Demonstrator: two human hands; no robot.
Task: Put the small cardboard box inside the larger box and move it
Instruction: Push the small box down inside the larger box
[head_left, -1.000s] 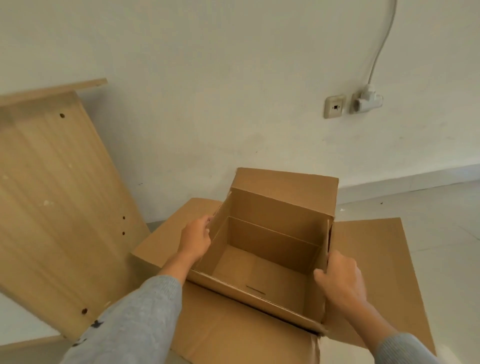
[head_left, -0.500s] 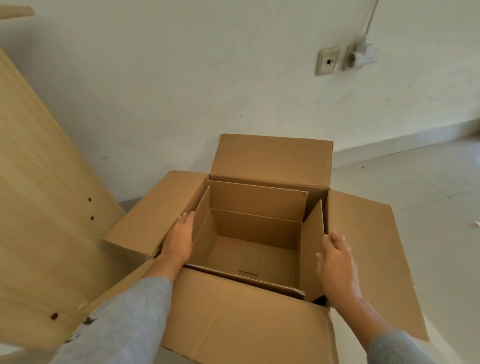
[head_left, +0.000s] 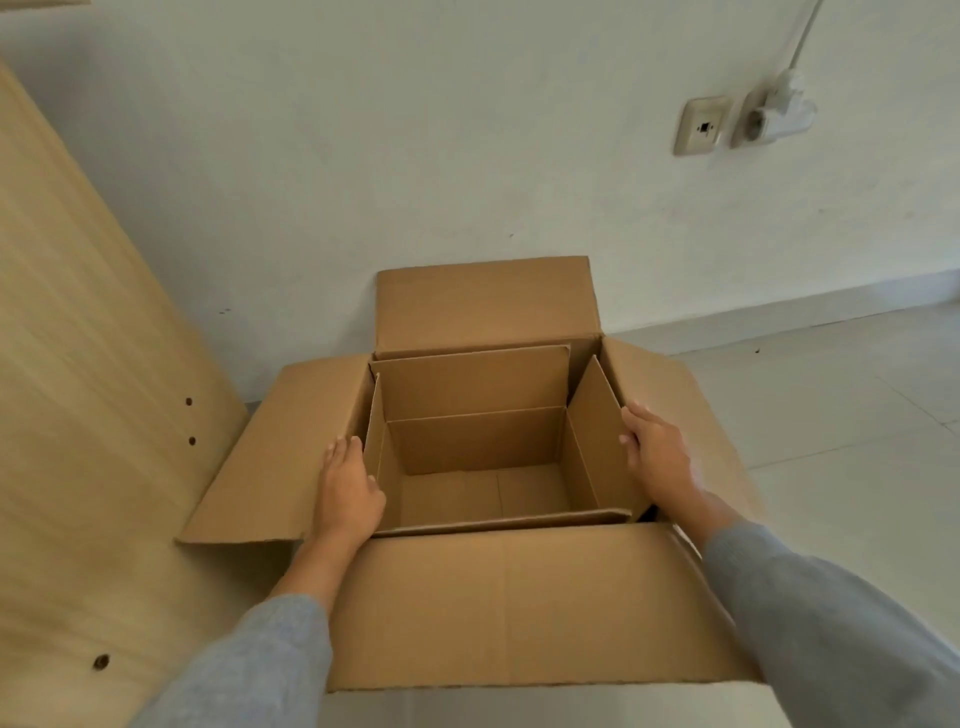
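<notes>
The small cardboard box (head_left: 475, 441), open-topped and empty, sits down inside the larger box (head_left: 519, 608), whose four flaps are spread outward. My left hand (head_left: 347, 486) grips the small box's left wall, thumb hooked over its edge. My right hand (head_left: 658, 457) presses against the outside of the small box's raised right flap, fingers curled at its edge. Both sleeves are grey. The larger box's bottom is hidden by the small one.
A light wooden board (head_left: 78, 415) with drilled holes leans on the left, close to the larger box's left flap. The white wall stands right behind the box, with a socket (head_left: 702, 127) and a plug (head_left: 779, 106). Pale floor tiles (head_left: 857, 415) stretch to the right.
The small box has gone down from a tilted hold above into the larger box and now sits level. My hands followed it down along its sides; the view shifted closer.
</notes>
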